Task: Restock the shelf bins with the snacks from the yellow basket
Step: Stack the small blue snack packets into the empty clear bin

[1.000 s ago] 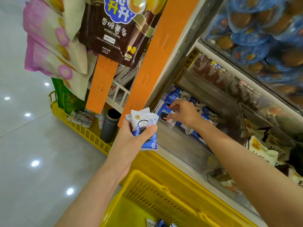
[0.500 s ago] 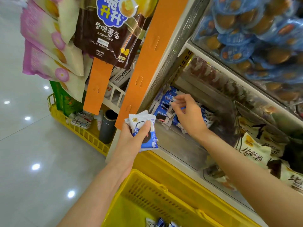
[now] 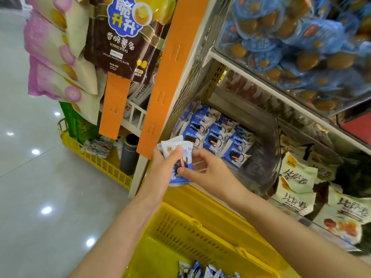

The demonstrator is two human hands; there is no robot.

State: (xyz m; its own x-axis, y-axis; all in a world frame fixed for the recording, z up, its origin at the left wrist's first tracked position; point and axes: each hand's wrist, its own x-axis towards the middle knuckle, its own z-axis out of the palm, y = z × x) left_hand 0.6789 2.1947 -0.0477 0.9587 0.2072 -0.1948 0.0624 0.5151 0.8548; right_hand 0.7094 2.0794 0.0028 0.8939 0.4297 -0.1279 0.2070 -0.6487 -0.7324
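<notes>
The left hand (image 3: 160, 167) grips a small stack of blue-and-white foil snack packets (image 3: 174, 149) just in front of the left front corner of the clear plastic shelf bin (image 3: 278, 141). Its thumb (image 3: 176, 153) lies curled across the face of the top packet, and its other fingers are hidden behind the stack. The stack stands roughly upright, its top edge level with the bin's front.

The right hand (image 3: 210, 173) meets the stack from the bin's side. Its thumb (image 3: 183, 171) presses on the lower front of the foremost packet. Its fingers (image 3: 197, 155) are loosely curled past the packet's right edge, close together rather than spread. Whether they touch the packet's back cannot be told. Both hands are outside the bin, in front of its low front wall.

Inside the bin, more blue-and-white packets of the same kind (image 3: 214, 135) stand in rows against its left and back sides, and the front right part of its floor is bare.

Below and in front of the bin is the yellow slotted plastic basket (image 3: 200, 223), with a few matching packets (image 3: 200, 270) lying on its bottom.

To the right of the bin, a neighbouring compartment holds cream-and-dark snack bags (image 3: 297, 177). Above the bin, an upper compartment is heaped with blue-wrapped round snacks (image 3: 291, 37). To the bin's left hangs an orange display strip (image 3: 160, 77).
</notes>
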